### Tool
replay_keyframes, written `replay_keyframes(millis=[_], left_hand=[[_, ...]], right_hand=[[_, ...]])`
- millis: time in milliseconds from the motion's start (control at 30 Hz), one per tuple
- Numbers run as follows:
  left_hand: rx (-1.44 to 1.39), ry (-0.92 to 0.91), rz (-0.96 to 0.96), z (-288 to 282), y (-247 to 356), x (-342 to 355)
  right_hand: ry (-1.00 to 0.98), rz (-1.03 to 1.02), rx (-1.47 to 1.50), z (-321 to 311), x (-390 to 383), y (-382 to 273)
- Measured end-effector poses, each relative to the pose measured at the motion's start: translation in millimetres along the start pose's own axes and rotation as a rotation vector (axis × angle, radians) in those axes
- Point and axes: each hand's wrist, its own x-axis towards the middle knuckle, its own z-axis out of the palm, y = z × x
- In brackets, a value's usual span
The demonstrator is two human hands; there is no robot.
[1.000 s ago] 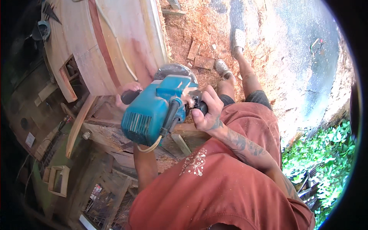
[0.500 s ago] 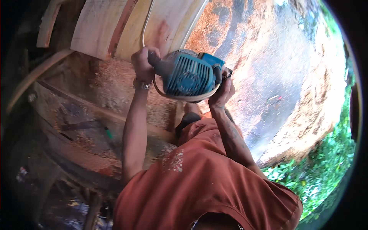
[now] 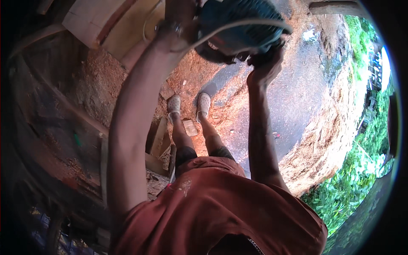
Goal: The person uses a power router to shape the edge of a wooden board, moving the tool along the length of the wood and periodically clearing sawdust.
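High in front of me I hold a teal electric planer (image 3: 244, 19) with a ribbed motor housing. My left hand (image 3: 180, 10) is closed at its left end; the fingers are dark and partly hidden at the picture's top edge. At the other end, my right hand (image 3: 268, 66) wraps round a dark part of the tool. A pale power cord (image 3: 238, 22) loops across the housing. The tool's underside hangs clear of the boards, above the ground strewn with shavings.
Wide wooden boards (image 3: 91, 21) lie at the upper left. Wood shavings (image 3: 104, 78) cover much of the ground. Near my clogs (image 3: 204, 104) lie offcuts (image 3: 190, 127). A long beam (image 3: 72, 106) crosses the left side; green plants (image 3: 340, 204) grow at the right.
The planer has risen toward the top of the picture with both hands, and tilted. My legs and clogs have come into sight beneath it. The boards now appear farther up and left.
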Motion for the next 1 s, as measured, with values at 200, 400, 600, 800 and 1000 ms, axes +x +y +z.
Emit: replay_keyframes(millis=[200, 400, 600, 800, 1000], left_hand=[[0.012, -0.065, 0.171, 44.6, -7.6, 75.1], [0.165, 0.013, 0.336, 87.4, -6.8, 101.3], [0.631, 0.06, 0.666, 84.6, -24.6, 149.4], [0.399, 0.051, 0.418, 87.1, -12.6, 158.2], [0.375, 0.042, 0.36, 96.1, 1.6, 126.2]], right_hand=[[-0.056, -0.072, 0.06, 3.8, 90.6, 14.5], [0.101, -0.065, 0.047, 6.3, 146.5, 16.1], [0.076, -0.069, 0.069, 12.2, 159.7, 16.5], [-0.139, -0.058, 0.16, 14.0, 144.6, 8.6], [-0.342, -0.027, 0.264, -2.3, 148.5, 11.7]])
